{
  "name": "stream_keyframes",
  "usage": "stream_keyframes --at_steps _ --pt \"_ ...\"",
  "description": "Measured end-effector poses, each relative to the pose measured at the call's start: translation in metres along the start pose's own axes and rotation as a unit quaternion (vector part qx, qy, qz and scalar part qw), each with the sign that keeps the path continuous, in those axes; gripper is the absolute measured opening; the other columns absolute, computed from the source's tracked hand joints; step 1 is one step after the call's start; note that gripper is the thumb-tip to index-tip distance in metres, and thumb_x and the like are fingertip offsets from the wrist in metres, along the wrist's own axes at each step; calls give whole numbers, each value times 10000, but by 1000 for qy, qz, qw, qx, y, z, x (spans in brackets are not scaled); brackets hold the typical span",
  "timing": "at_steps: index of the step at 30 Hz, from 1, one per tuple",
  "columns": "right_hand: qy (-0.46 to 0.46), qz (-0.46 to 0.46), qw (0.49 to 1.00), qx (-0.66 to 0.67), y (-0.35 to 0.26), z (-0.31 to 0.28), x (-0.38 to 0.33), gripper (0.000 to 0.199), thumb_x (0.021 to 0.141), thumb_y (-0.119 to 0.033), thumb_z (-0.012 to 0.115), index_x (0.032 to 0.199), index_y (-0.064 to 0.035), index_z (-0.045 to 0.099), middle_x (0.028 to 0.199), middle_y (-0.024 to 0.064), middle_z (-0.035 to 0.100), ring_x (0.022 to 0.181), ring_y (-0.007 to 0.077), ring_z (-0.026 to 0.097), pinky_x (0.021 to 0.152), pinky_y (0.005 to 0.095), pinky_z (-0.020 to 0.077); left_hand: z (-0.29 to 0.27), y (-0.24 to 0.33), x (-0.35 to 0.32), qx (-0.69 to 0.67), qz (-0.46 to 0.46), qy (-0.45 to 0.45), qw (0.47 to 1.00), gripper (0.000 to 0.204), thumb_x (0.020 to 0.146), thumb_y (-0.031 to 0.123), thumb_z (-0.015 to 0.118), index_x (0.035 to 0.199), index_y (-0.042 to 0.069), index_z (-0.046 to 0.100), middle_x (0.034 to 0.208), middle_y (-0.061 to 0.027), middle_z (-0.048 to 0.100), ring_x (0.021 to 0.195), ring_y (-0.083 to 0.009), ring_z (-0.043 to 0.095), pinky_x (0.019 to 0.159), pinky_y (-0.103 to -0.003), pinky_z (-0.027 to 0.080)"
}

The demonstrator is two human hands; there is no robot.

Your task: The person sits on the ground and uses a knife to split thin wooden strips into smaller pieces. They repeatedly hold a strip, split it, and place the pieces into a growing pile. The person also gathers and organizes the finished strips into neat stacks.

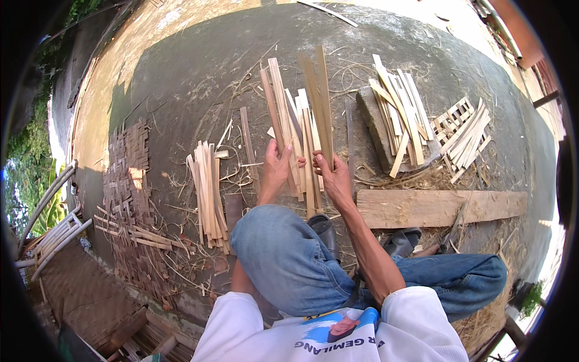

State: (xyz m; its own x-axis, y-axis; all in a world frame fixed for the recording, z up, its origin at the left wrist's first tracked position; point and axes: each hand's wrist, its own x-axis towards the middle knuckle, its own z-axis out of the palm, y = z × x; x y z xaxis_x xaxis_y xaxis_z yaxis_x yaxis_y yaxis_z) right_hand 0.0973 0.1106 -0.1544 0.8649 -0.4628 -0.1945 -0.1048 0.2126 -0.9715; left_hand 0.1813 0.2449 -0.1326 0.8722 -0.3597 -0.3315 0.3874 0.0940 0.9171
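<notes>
Seated on the ground, both hands up front on bamboo strips. Left hand (276,169) is wrapped closed around a fan of strips (283,114), held upright-ish and leaning away to the left. Right hand (335,178) is clenched on a narrower pair of longer strips (319,102), nearly upright, tips the highest in view. The two bunches touch or overlap low down near the hands (can't tell which strips belong to which grip there). More strips lie flat just below the hands, by the raised knee (283,253). Loose pile (208,193) on the ground to the left, woven mat (129,199) further left, another stack on a stone block (386,123) to the right, flat wooden plank (434,208) beside the right forearm. Risks as I judge them: the fan is held only at its base, so a loosened grip would let strips slide out and scatter into the litter; split edges look sharp, so strips dragged through closed fingers could cut or splinter; long thin tips could snap if bent against each other.
</notes>
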Motion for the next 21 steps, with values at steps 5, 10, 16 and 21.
stream_keyframes --at_steps 5,10,16,21 --pt "40 78 993 -73 4 -11 -6 323 1027 -300 566 1128 -4 647 794 67 623 712 149 579 670 323 479 7 -14 -4 71 38 5 997 290 1037 174 562 1274 34 471 1074 -79 619 920 -137 633 819 -301 546" --pt "43 70 990 -113 13 -14 -15 354 1040 -323 523 1132 2 629 810 101 618 725 174 571 672 351 455 -14 -28 2 -5 49 72 996 272 1030 219 588 1258 87 520 1250 -88 596 1045 -180 621 918 -358 522" --pt "-25 57 982 -179 -18 2 -28 300 1048 -287 509 1148 -32 629 896 208 645 816 317 625 762 422 484 -4 -25 -12 -157 -10 93 983 326 1013 150 604 1287 46 463 1351 -127 537 1220 -304 583 995 -429 539" --pt "-114 -16 938 -328 -10 12 -31 553 1046 -398 467 1452 -26 415 1168 260 565 986 425 630 775 506 513 8 -29 -17 -322 -43 5 946 498 1063 378 489 1416 41 387 1375 -171 524 1245 -298 564 984 -429 553"
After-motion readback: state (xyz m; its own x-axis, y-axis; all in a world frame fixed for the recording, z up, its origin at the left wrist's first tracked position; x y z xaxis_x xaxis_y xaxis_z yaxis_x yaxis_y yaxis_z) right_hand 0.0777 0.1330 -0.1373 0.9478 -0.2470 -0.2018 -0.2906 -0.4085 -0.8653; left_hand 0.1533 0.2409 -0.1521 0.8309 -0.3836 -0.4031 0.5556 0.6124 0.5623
